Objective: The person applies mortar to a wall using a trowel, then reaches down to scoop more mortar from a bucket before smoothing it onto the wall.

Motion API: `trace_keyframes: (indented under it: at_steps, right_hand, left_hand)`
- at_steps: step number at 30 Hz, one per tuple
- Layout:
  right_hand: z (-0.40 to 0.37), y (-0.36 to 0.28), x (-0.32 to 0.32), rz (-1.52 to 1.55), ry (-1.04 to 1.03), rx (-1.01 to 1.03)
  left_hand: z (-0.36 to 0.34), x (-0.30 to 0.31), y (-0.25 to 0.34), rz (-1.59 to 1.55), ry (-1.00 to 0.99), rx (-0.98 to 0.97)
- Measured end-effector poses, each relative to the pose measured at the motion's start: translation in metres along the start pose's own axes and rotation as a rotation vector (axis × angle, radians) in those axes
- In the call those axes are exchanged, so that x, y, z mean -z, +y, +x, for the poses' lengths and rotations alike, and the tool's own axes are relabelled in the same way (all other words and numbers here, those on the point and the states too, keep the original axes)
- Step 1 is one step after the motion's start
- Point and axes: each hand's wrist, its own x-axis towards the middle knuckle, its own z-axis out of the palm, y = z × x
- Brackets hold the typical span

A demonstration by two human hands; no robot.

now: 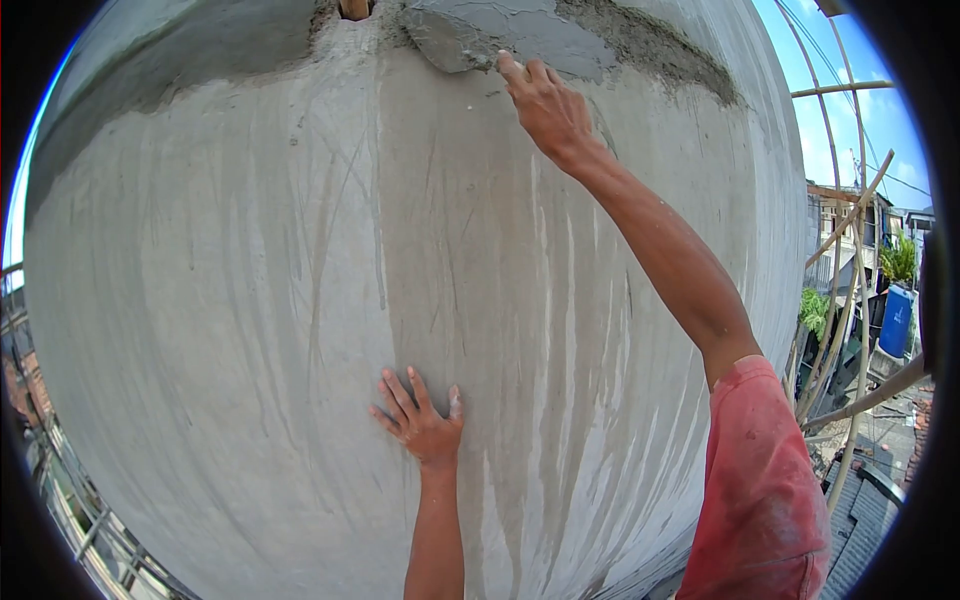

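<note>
High on the grey plastered wall (300, 300), my right hand (548, 108) is closed on a trowel (452, 48), whose grey, mortar-smeared blade is hard to tell from the wet mortar (560, 40) around it. The handle is mostly hidden by my fingers. Lower down, my left hand (425, 425) lies flat against the wall with fingers spread, holding nothing. Wet streaks run down the wall between and beside my hands.
A brown wooden stub (355, 9) sticks out of the wall at the top. Bamboo scaffold poles (858, 250) stand at the right, with more poles (100, 530) at lower left. Beyond them are a blue barrel (896, 320), roofs and overhead wires.
</note>
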Motion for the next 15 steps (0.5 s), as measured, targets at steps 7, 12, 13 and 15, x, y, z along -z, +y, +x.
trace_keyframes:
  at_steps: [7, 12, 13, 15]
  right_hand:
    - [0.014, 0.052, -0.019, -0.138, -0.117, -0.253]
    - [-0.003, 0.111, -0.007, -0.134, -0.233, -0.503]
    - [-0.002, 0.115, -0.003, -0.087, -0.282, -0.584]
    - [0.003, 0.107, -0.001, -0.021, -0.276, -0.576]
  left_hand:
    - [-0.001, -0.002, -0.001, 0.013, 0.014, -0.005]
    - [-0.002, 0.001, 0.0, 0.025, -0.003, -0.005]
    - [-0.001, -0.001, 0.0, 0.032, -0.001, 0.003]
    - [-0.003, -0.002, 0.001, 0.043, 0.0, 0.008]
